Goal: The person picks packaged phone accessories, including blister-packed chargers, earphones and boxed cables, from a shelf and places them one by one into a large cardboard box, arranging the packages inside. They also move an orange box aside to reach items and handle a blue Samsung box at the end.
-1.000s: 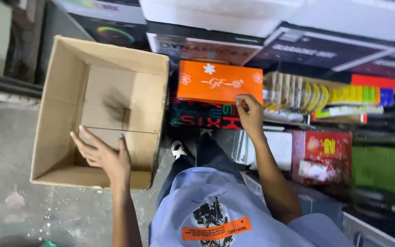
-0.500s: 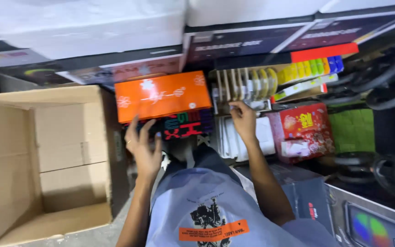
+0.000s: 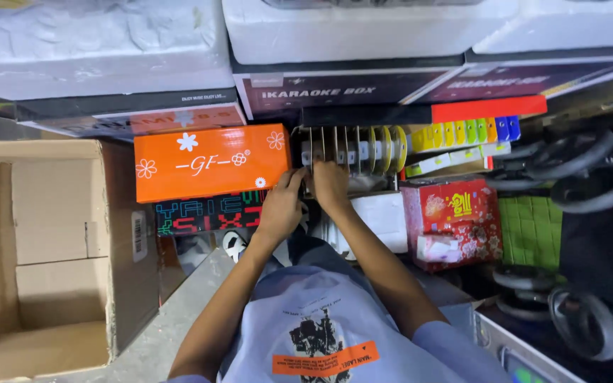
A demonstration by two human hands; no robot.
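Both hands at the row of thin flat packs [image 3: 352, 149] standing on edge in a cardboard tray, straight ahead of the body. Right hand [image 3: 331, 186] nearer, fingers [image 3: 321, 169] curled onto the near lower edge of the leftmost packs, touching; whether pinched shut on one or just resting against them, cannot tell. Left hand [image 3: 280, 206] just beside it, to the left and slightly lower, fingers bent toward the same end of the row, contact hidden by the right hand. Row's long axis running left to right, white packs at the left, yellow ones at the right; each pack upright, face turned sideways, so free to lift upward or slide toward the body.

Orange box [image 3: 211, 162] touching the row's left end, on top of a dark printed box [image 3: 207, 215]. Red box [image 3: 452, 221] to the right and nearer. Open carton [image 3: 118, 234] well apart at the left, on the concrete floor [image 3: 172, 319]. Tight room: stacked cartons close overhead, goods packed on both sides.
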